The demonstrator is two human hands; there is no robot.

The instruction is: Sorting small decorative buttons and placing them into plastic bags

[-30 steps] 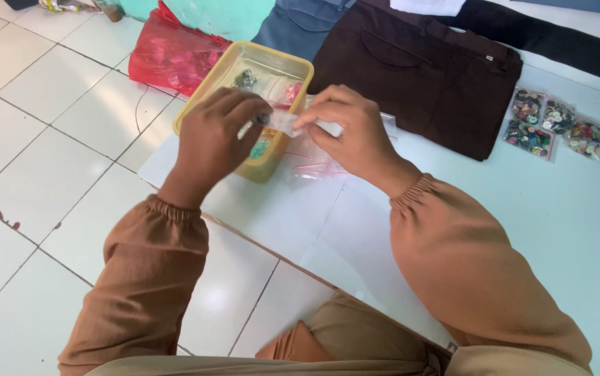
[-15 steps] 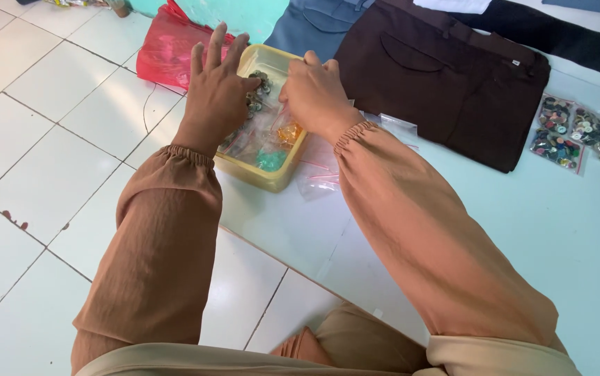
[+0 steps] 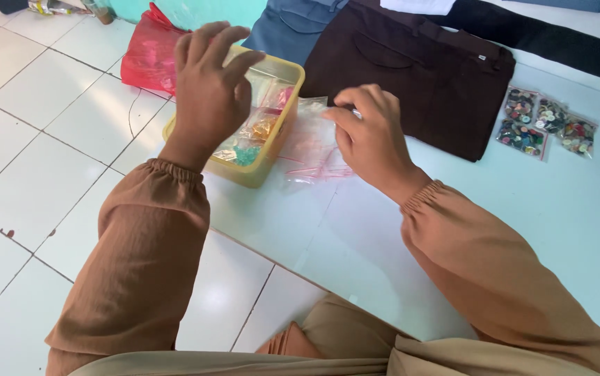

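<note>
Hands are working over a pale table [image 3: 523,209], seen from the head camera. Left hand [image 3: 209,76] is hovering spread wide above the yellow tub [image 3: 258,170], fingers splayed and holding nothing, seemingly poised over the small packets of coloured bits lying inside. Right hand [image 3: 369,136] is pinching the edge of a clear bag [image 3: 310,146] between thumb and fingertips, the bag lying flat on the table just beside the tub's rim, probably so it is staying handy. Brown trousers [image 3: 418,76] are lying folded beyond, with button packets [image 3: 547,125] near them, and a red bag [image 3: 146,59] is sitting behind the tub.
</note>
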